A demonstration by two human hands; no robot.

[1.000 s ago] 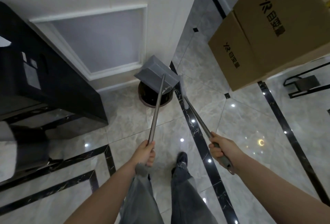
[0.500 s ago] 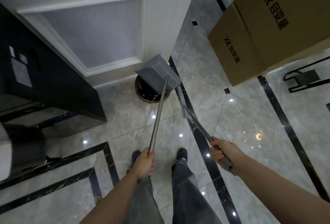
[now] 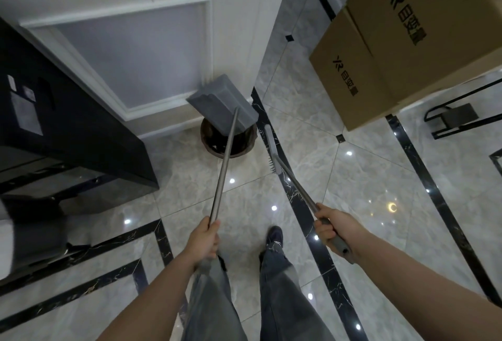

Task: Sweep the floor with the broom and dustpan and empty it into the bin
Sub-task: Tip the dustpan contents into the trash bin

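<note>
A grey dustpan [image 3: 221, 105] on a long metal handle is tipped over a round dark bin [image 3: 243, 147] that stands on the floor against the white wall. My left hand [image 3: 203, 240] grips the lower end of that handle. The broom [image 3: 271, 153] has a narrow grey head with short bristles, held just right of the bin and above a black floor stripe. My right hand [image 3: 335, 228] is closed around the broom's grey grip. Most of the bin's inside is hidden by the dustpan.
A black cabinet [image 3: 68, 123] stands to the left. Two stacked cardboard boxes [image 3: 402, 50] fill the upper right, with a black metal frame [image 3: 451, 118] beside them. My legs and a dark shoe [image 3: 274, 236] stand on glossy marble tiles [image 3: 190, 185] below the hands.
The broom head has pulled back from beside the dustpan toward me and to the right of the bin. The dustpan stays tipped over the bin, and both hands keep their grips.
</note>
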